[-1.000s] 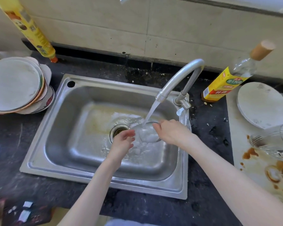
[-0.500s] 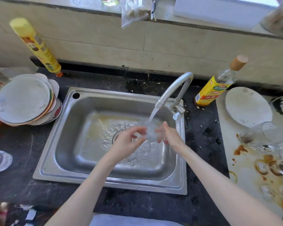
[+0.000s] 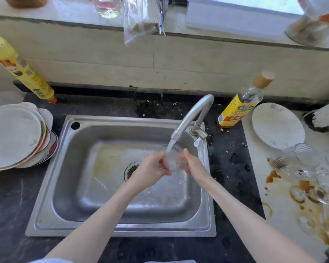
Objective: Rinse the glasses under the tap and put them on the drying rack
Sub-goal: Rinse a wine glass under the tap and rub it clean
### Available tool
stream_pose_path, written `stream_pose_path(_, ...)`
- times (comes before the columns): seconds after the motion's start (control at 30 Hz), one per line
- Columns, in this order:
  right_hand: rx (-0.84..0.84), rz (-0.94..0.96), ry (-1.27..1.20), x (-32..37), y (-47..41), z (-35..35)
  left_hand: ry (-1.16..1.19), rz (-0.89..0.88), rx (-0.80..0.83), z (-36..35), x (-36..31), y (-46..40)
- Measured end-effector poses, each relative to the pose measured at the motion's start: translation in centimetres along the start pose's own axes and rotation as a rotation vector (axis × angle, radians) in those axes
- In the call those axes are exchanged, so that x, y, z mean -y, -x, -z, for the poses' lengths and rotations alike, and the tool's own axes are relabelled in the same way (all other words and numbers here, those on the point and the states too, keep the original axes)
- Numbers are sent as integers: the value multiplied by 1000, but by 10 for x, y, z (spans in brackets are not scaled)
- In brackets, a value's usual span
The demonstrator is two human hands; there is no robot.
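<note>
We rinsed one glass point(image 3: 174, 160) under the tap point(image 3: 190, 118).
Our left hand point(image 3: 152, 168) and right hand point(image 3: 193, 165) gripped it just below the spout; next, we judged, a carry to the rack, unseen here.

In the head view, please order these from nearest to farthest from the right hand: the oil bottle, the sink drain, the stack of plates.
From the right hand:
1. Sink drain, just left of it in the basin.
2. Oil bottle, behind and to the right, on the counter.
3. Stack of plates, far left of the sink.
</note>
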State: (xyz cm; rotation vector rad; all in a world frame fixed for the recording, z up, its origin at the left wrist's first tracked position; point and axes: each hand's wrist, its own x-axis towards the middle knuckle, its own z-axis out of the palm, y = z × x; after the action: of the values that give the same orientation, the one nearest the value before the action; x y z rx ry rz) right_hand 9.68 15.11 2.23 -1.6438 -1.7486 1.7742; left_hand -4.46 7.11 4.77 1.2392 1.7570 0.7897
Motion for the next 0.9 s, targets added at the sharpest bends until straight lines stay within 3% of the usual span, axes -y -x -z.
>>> stream_pose_path(0.07, 1, 17, -26, -1, 0, -3, -19, -21, 14, -2, 1, 1)
stream_pose_path(0.2, 76, 69, 12, 0, 2, -2, -141, -79, 292, 0, 9, 0)
stream_pose_path(0.37, 17, 58, -97, -10, 4, -8, 23, 44, 138, 1, 3, -4)
stream_pose_path(0.5, -33, 160, -13, -11, 5, -10, 149, 61, 274, -4, -4, 0)
stream_pose_path(0.57, 42, 103, -86, -8, 6, -6, 215, 90, 250, -3, -4, 1)
stream_pose_path(0.67, 269, -146, -187, -7, 3, 2, 109, 42, 123, -3, 0, 0)
stream_pose_path(0.73, 321, -177, -149, -5, 3, 2, 66, 16, 89, -8, 0, 3)
stream_pose_path(0.9, 169, -11, -109, 3, 5, -3, 40, 39, 355, -5, -4, 1)
